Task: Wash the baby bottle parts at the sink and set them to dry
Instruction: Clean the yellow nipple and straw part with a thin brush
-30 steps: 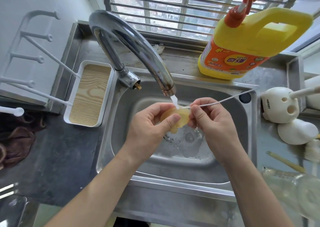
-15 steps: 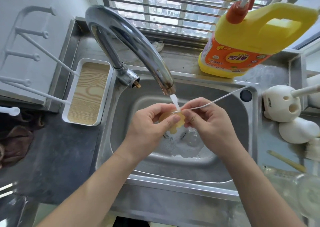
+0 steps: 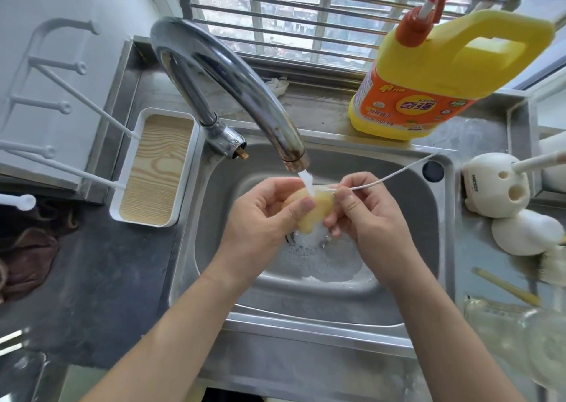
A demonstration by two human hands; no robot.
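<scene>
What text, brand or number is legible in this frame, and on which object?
"KEON", above large Chinese characters in a red oval: orange label of the yellow plastic detergent jug.
Smaller print on that label: too small to read.
Dark vertical word on the cream rounded holder with holes: blurred, unreadable.

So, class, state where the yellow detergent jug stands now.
In the head view the yellow detergent jug stands upper right, on the steel ledge behind the sink, below the barred window and right of the faucet.
</scene>
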